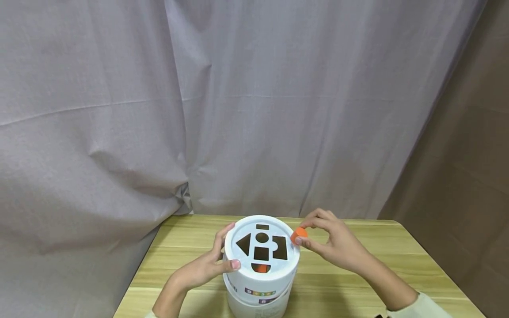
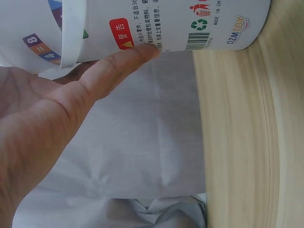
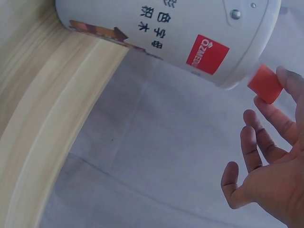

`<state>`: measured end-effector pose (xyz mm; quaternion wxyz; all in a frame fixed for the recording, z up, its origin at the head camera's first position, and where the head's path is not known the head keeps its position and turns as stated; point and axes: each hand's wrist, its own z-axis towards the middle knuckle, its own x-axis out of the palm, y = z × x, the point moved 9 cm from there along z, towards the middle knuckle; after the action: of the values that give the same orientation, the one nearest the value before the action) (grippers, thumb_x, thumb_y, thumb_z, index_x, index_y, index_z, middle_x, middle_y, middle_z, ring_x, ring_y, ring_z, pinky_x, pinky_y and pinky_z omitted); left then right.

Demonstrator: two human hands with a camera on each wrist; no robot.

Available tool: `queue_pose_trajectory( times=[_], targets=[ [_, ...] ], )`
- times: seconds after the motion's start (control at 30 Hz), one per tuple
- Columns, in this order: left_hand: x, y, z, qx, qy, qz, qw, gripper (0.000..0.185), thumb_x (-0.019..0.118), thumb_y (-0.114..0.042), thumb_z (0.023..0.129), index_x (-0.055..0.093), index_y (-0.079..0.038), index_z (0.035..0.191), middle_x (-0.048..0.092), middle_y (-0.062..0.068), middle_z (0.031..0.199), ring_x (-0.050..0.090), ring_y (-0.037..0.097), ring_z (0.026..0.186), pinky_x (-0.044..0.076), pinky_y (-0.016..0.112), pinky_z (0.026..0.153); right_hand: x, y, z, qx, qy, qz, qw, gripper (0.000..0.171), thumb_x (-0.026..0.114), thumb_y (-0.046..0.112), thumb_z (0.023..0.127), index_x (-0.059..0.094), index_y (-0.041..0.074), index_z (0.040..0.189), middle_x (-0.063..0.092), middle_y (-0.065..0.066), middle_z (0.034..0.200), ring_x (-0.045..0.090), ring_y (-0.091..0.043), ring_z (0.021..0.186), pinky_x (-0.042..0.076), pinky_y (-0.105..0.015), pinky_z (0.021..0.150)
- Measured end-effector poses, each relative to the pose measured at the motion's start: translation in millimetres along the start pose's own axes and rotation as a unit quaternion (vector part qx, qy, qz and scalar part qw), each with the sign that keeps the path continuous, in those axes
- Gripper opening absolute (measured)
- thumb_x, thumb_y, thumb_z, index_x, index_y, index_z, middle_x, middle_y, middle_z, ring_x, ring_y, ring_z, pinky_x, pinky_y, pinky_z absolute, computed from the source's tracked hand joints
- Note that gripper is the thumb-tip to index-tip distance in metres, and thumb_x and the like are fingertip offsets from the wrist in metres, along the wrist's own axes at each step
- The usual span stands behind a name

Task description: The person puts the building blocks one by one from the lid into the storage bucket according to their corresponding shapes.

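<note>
At the left, the white shape-sorter tub (image 1: 260, 282) is steadied by the left hand (image 1: 207, 267), whose fingers are curled round the lid's near-left side, the thumb lying on the rim. On the lid (image 1: 243, 265) six cut-outs are seen: a triangle, a small slot, a circle, a square, a notched rectangle and a semicircle. Something orange (image 1: 260, 268) shows through the near semicircle opening, so at least one piece is judged to be inside already. Just off the lid's right edge an orange block (image 1: 298, 233) is pinched between the thumb and fingertips of the right hand (image 1: 338, 247), the remaining fingers being spread loosely; this block is not yet over any hole, so its posting is judged to be left to do. No other loose pieces can be seen on the wooden table (image 1: 377, 256). The tub stands near the table's near edge, towards the middle; bare wood is left on both sides, more of it to the right and far right, while the grey curtain (image 1: 159, 110) hangs close behind the far edge.
</note>
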<state>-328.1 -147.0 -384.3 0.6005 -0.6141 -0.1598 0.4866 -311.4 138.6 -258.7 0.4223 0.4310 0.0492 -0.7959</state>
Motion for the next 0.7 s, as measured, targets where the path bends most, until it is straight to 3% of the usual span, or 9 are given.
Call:
queue_pose_trajectory(
  times=[0.5, 0.7],
  targets=[
    [-3.1, 0.5, -1.5, 0.004, -0.008, 0.005, 0.9999, 0.104, 0.072, -0.050, 0.105, -0.006, -0.040, 0.174, 0.012, 0.021, 0.183, 0.028, 0.052, 0.164, 0.037, 0.071, 0.125, 26, 13, 23, -0.007, 0.018, 0.034, 0.999, 0.025, 0.096, 0.031, 0.087, 0.082, 0.034, 0.108, 0.068, 0.014, 0.116, 0.055, -0.012, 0.113, 0.053, -0.042, 0.096],
    [-1.3, -0.3, -0.1, -0.001, -0.002, 0.002, 1.0000, 0.104, 0.072, -0.050, 0.105, -0.006, -0.041, 0.174, 0.013, 0.018, 0.183, 0.027, 0.048, 0.165, 0.036, 0.067, 0.125, 33, 19, 27, -0.022, 0.021, 0.032, 0.999, 0.024, 0.096, 0.031, 0.087, 0.082, 0.033, 0.106, 0.069, 0.009, 0.120, 0.050, -0.012, 0.111, 0.047, -0.041, 0.094]
  ],
)
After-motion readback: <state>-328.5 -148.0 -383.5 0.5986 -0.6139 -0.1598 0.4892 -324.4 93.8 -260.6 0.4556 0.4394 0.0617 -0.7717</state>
